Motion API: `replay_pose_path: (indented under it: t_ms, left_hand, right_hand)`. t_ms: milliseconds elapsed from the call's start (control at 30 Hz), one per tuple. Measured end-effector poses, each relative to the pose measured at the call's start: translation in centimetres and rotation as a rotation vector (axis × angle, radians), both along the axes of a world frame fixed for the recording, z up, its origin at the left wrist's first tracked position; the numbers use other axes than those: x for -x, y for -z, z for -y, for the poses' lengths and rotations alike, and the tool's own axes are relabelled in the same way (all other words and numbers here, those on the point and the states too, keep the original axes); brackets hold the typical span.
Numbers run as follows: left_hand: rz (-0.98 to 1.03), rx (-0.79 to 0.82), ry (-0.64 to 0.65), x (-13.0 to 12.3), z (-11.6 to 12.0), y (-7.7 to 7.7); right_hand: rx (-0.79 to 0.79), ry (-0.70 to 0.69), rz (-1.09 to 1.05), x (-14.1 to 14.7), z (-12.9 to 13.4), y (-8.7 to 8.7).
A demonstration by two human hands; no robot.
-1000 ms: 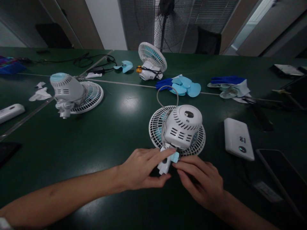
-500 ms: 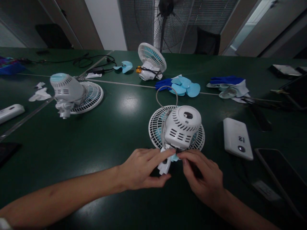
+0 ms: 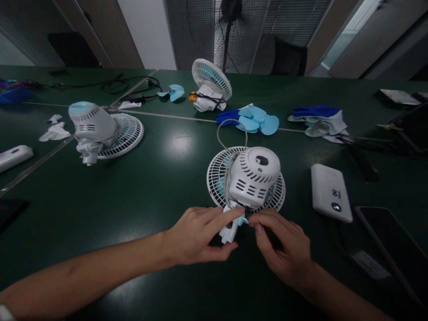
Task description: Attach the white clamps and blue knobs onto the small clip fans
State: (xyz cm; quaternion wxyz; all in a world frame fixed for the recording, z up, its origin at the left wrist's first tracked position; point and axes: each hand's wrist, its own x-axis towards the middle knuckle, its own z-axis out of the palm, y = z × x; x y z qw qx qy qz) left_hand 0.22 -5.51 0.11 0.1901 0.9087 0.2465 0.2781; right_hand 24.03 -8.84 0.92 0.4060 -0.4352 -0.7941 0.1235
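A white fan [image 3: 256, 176] lies grille-down on the dark green table, its vented motor housing upward and a grey cable looped behind it. At its near side is a white clamp piece [image 3: 229, 231] with a small light-blue knob [image 3: 242, 220]. My left hand [image 3: 203, 234] grips the clamp piece, index finger across its top and thumb near its lower end. My right hand [image 3: 282, 243] has its fingertips pinched at the tip of the light-blue knob; the contact point is partly hidden by the fingers.
Another fan [image 3: 93, 127] lies at left, a third [image 3: 210, 84] at the back. Behind the near fan are light-blue blades [image 3: 259, 120]. Gloves [image 3: 319, 121], a white power bank [image 3: 331, 192] and a dark phone [image 3: 391, 245] lie at right.
The light-blue knob has turned slightly, and its tip now shows between my hands. My right fingertips have shifted slightly; my left hand has barely moved.
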Motion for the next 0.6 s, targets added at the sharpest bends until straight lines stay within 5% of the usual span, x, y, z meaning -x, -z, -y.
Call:
replay_pose_path:
  t_ms: [333, 600]
  left_hand:
    - [-0.005, 0.017, 0.003, 0.14, 0.05, 0.02]
    - [-0.009, 0.003, 0.000, 0.11, 0.03, 0.11]
  right_hand:
    - [-0.048, -0.153, 0.065, -0.22, 0.78, 0.36]
    - [-0.082, 0.004, 0.063, 0.00, 0.23, 0.51]
